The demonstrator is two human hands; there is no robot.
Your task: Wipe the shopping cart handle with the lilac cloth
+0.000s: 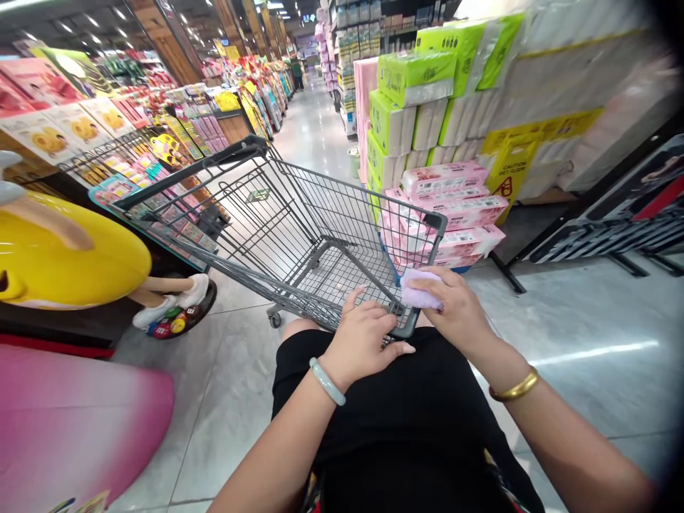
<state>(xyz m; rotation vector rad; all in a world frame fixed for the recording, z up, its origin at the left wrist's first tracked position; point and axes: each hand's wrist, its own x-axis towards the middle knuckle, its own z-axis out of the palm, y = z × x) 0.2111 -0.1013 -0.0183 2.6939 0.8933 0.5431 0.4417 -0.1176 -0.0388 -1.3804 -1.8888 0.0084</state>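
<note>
A grey wire shopping cart stands in front of me, its near end against my lap. My right hand is closed on a fluffy lavender cloth, which touches the cart's near right edge. Beside it, my left hand grips the cart's near rail, thumb on my side and fingers over the wires. The rail under that palm is hidden. Inside the cart, the wire bottom shows with nothing lying on it.
Pink tissue packs and green-white paper packs are stacked right of the cart. A yellow wet-floor sign stands behind them. On the left are a yellow candy figure and a pink-white rounded stand. A person stands far down the aisle.
</note>
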